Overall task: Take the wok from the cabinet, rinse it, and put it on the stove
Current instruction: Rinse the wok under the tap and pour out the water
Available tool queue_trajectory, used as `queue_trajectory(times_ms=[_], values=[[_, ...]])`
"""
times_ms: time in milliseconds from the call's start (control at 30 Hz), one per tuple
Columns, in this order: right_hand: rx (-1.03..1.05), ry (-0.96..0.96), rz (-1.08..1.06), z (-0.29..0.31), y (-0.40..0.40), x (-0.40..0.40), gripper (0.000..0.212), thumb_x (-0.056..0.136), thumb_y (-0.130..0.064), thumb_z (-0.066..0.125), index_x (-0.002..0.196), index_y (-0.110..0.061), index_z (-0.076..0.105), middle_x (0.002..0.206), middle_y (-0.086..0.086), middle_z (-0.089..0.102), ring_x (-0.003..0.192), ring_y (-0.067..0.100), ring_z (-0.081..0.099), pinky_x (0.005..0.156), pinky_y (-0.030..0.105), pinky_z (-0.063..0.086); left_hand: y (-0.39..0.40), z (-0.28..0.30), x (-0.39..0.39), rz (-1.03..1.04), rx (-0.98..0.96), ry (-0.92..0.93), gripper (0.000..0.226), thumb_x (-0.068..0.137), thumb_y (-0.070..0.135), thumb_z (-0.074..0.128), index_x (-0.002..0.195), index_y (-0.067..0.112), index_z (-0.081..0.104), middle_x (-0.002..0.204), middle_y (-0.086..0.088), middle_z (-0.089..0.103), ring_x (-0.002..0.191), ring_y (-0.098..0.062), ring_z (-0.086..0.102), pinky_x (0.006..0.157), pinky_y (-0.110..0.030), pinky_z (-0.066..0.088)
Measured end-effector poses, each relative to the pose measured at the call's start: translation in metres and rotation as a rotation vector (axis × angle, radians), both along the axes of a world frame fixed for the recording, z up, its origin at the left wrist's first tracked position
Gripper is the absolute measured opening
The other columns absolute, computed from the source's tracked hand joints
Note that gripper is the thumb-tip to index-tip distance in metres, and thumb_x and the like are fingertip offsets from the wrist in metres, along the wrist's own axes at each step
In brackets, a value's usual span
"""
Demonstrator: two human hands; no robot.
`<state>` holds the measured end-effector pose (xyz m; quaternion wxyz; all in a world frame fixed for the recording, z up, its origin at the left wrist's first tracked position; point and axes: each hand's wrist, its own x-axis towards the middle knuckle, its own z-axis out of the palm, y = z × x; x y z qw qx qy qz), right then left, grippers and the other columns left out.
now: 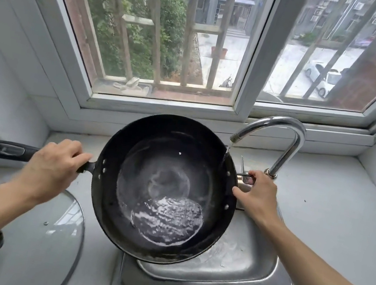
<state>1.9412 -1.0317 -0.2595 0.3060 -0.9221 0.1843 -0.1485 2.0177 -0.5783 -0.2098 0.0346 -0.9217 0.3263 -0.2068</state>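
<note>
Leftmost, 1 glass lid (pixel 43 230) lies flat on the grey table (pixel 329 228), to the left of the sink (pixel 233 281) and partly under the left forearm. Next, the left hand (pixel 52 167) is clenched around the long black handle (pixel 6 149) of the 1 wok (pixel 164 188), near where the handle meets the bowl. That handle points left, so the wok's long axis runs left to right, across the sink. The wok is held above the sink's left part, tilted toward the person, with a pool of water gathered in its near side. Its small metal loop handle points right, and the right hand (pixel 258 194) grasps that loop. Behind the sink's right side stands 1 chrome tap (pixel 281 143), its spout curving over the wok's right rim, a thin stream of water falling onto it.
</note>
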Motion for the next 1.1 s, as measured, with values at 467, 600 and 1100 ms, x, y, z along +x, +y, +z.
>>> queue_trajectory(times_ms=[467, 600, 1100], values=[[0.11, 0.172, -0.025, -0.007, 0.011, -0.011, 0.058, 0.066, -0.023, 0.084, 0.116, -0.01, 0.059, 0.109, 0.007, 0.066, 0.103, 0.022, 0.06, 0.093, 0.032, 0.048, 0.009, 0.02, -0.031, -0.016, 0.055, 0.061, 0.051, 0.049, -0.001, 0.087, 0.082, 0.016, 0.051, 0.071, -0.007, 0.051, 0.062, -0.032, 0.051, 0.049, -0.038, 0.04], [0.162, 0.138, -0.011, -0.006, 0.022, 0.004, 0.056, 0.067, -0.019, 0.085, 0.116, -0.008, 0.059, 0.1, 0.003, 0.063, 0.097, 0.018, 0.059, 0.088, 0.027, 0.046, 0.016, 0.029, -0.027, 0.017, 0.068, 0.021, 0.048, 0.05, -0.004, 0.084, 0.081, 0.014, 0.053, 0.071, -0.007, 0.051, 0.061, -0.032, 0.05, 0.05, -0.036, 0.036], [0.184, 0.081, -0.035, 0.005, 0.022, 0.049, 0.052, 0.067, -0.016, 0.085, 0.113, -0.006, 0.062, 0.09, 0.005, 0.064, 0.087, 0.017, 0.058, 0.082, 0.026, 0.043, 0.013, 0.044, -0.002, 0.041, 0.044, -0.074, 0.039, 0.054, -0.006, 0.082, 0.08, 0.011, 0.058, 0.071, -0.009, 0.054, 0.061, -0.032, 0.052, 0.05, -0.036, 0.036]])
